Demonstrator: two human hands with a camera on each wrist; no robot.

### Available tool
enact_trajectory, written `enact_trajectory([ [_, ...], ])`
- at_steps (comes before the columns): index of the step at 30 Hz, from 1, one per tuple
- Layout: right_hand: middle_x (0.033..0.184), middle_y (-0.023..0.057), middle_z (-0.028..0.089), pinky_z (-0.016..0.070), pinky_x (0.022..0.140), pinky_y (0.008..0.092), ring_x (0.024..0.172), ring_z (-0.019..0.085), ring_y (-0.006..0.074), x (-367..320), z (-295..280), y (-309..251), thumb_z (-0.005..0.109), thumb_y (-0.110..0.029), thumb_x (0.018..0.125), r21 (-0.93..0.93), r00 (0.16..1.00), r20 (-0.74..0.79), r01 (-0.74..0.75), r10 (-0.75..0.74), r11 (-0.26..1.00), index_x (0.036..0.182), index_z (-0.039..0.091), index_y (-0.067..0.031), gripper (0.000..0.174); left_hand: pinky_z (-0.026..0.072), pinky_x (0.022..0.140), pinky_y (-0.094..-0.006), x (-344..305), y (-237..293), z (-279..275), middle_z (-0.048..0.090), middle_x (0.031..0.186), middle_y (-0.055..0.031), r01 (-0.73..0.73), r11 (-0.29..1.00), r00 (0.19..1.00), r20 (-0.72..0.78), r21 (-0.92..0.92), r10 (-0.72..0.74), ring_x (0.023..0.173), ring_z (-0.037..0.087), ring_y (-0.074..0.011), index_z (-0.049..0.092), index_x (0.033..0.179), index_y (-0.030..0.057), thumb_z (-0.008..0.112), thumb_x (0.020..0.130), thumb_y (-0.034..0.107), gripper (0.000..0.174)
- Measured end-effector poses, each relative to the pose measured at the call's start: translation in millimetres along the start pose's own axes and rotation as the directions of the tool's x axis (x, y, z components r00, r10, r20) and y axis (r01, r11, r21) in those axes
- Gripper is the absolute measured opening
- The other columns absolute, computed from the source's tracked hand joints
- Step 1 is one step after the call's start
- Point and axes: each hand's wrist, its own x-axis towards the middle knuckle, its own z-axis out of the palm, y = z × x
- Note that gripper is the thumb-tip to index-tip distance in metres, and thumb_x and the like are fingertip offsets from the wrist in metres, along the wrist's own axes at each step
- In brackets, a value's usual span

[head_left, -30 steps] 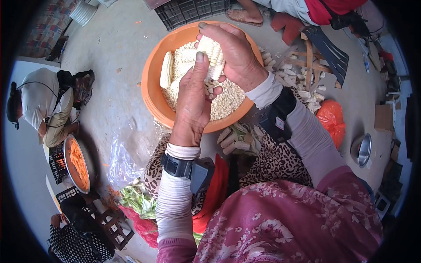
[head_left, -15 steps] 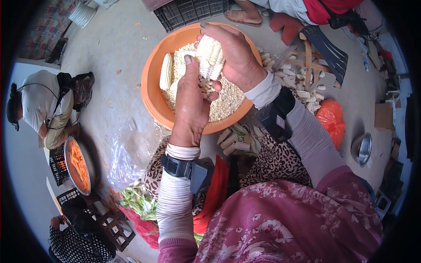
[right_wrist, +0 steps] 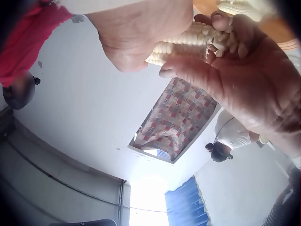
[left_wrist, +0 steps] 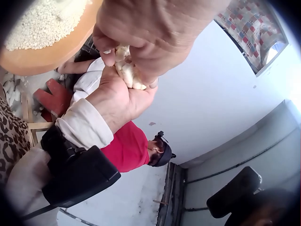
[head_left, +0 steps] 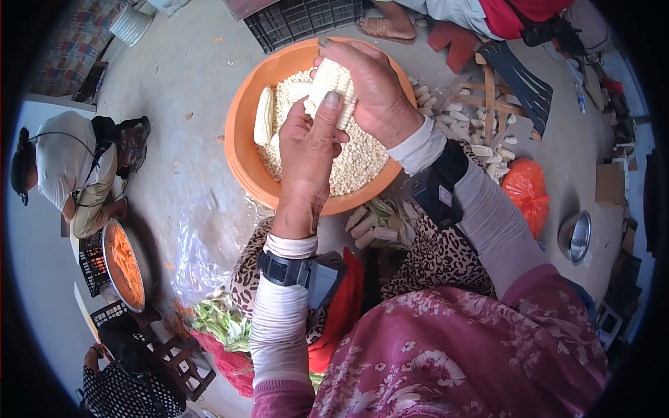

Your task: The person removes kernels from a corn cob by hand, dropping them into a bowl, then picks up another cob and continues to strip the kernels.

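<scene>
A pale corn cob point(head_left: 337, 78), still bearing rows of kernels, is held over the orange basin point(head_left: 240, 150). My right hand point(head_left: 382, 89) grips it from the right side. The left hand point(head_left: 308, 150) is on its lower end, thumb laid across the kernels and fingers curled beneath. Loose kernels point(right_wrist: 229, 43) lie in the left fingers in the right wrist view. Under both hands, shelled kernels point(head_left: 359, 164) fill the basin, with another whole cob point(head_left: 264, 115) lying at its left side.
Bare cobs point(head_left: 456, 118) are heaped right of the basin, around a wooden-framed stool point(head_left: 491, 97). A black crate point(head_left: 300, 24) stands behind. On the left, a person point(head_left: 66, 157) sits near a metal bowl of orange shreds point(head_left: 125, 261). An orange bag point(head_left: 526, 195) lies at right.
My left thumb moves from the cob's lower edge up and right onto its kernels. Loose kernels seen in the left fingers half a second ago are now covered in the head view. The right hand stays put.
</scene>
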Motion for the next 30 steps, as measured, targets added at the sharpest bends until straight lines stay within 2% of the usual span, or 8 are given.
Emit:
enact_trajectory([
  [8,0.076,0.0065,0.057,0.0479,0.06,0.0288,0.067,0.057,0.0148,2.5,-0.7,-3.7,0.061,-0.016,0.081,0.072,0.998,-0.018,-0.061,0.063,0.996,0.087,0.056,-0.0006,0.017,0.0364,0.046,-0.0163,0.5,-0.9,-0.8,0.058,0.074,-0.001,-0.024,1.0,1.0,0.009,0.012,0.024,0.054,0.05,-0.0044,0.056,0.103,0.0025,0.052,0.091,0.036,0.036],
  [10,0.075,0.0064,0.056,0.0469,0.056,0.0293,0.064,0.056,0.0148,2.1,0.2,-4.6,0.063,-0.017,0.079,0.112,0.995,-0.026,-0.096,0.099,0.989,0.085,0.054,-0.0001,0.02,0.0387,0.047,-0.0167,1.4,1.3,-4.4,0.06,0.078,-0.002,0.053,0.979,0.999,0.003,-0.195,-0.053,0.056,0.052,-0.0058,0.056,0.102,0.0041,0.047,0.093,0.037,0.035],
  [18,0.075,0.0064,0.056,0.0472,0.055,0.0293,0.064,0.056,0.0149,3.3,1.1,-1.1,0.062,-0.015,0.078,0.101,0.998,-0.043,-0.035,0.04,0.994,0.083,0.054,-0.0003,0.018,0.0404,0.047,-0.0194,1.5,3.9,-2.0,0.061,0.086,-0.0048,0.113,0.948,0.993,-0.011,-0.296,-0.121,0.06,0.054,-0.0103,0.052,0.107,0.0039,0.043,0.094,0.039,0.038],
  [21,0.08,0.0066,0.059,0.0492,0.064,0.0281,0.071,0.059,0.0151,3.1,-3.1,-0.6,0.059,-0.017,0.083,0.065,0.999,0.004,-0.044,0.044,0.997,0.088,0.058,-0.0014,0.016,0.0406,0.049,-0.0187,2.0,4.1,-2.0,0.061,0.085,-0.0036,0.1,0.963,0.995,0.002,-0.252,-0.103,0.061,0.054,-0.0093,0.053,0.108,0.0047,0.045,0.092,0.045,0.044],
  [24,0.08,0.0063,0.059,0.0489,0.065,0.0278,0.072,0.058,0.0147,2.9,-3.0,-0.7,0.059,-0.017,0.084,0.039,1.0,0.01,-0.021,0.02,0.999,0.087,0.058,-0.0011,0.016,0.0391,0.049,-0.0174,2.1,2.1,1.6,0.06,0.084,-0.0016,0.043,0.996,0.999,0.016,-0.074,-0.042,0.061,0.053,-0.0071,0.053,0.107,0.0052,0.052,0.088,0.046,0.045],
  [26,0.08,0.0063,0.058,0.0488,0.065,0.028,0.072,0.058,0.0147,2.1,-1.2,-2.1,0.058,-0.016,0.084,0.04,0.999,-0.002,-0.036,0.036,0.999,0.087,0.057,-0.0009,0.016,0.0372,0.049,-0.0165,2.4,1.9,6.1,0.059,0.082,0.0005,-0.026,0.99,1.0,0.005,0.137,0.025,0.06,0.051,-0.0052,0.054,0.107,0.0054,0.059,0.085,0.043,0.044],
  [28,0.08,0.0062,0.058,0.0487,0.065,0.0283,0.073,0.058,0.0147,2.8,-1.0,-2.6,0.058,-0.016,0.084,0.04,0.999,-0.014,-0.05,0.051,0.998,0.087,0.057,-0.0007,0.016,0.036,0.048,-0.0164,3.1,3.1,6.7,0.058,0.08,0.0013,-0.027,0.995,1.0,0.007,0.101,0.026,0.058,0.05,-0.0044,0.054,0.106,0.0052,0.061,0.085,0.037,0.039],
  [30,0.081,0.0062,0.058,0.0485,0.065,0.0285,0.073,0.058,0.0147,5.1,-2.3,-2.8,0.058,-0.016,0.084,0.122,0.996,0.0,-0.085,0.085,0.989,0.088,0.057,-0.0005,0.016,0.0353,0.047,-0.0164,5.7,1.3,5.9,0.057,0.077,0.0007,-0.15,0.976,0.988,0.054,0.157,0.143,0.056,0.05,-0.0045,0.054,0.103,0.0052,0.059,0.086,0.039,0.037],
])
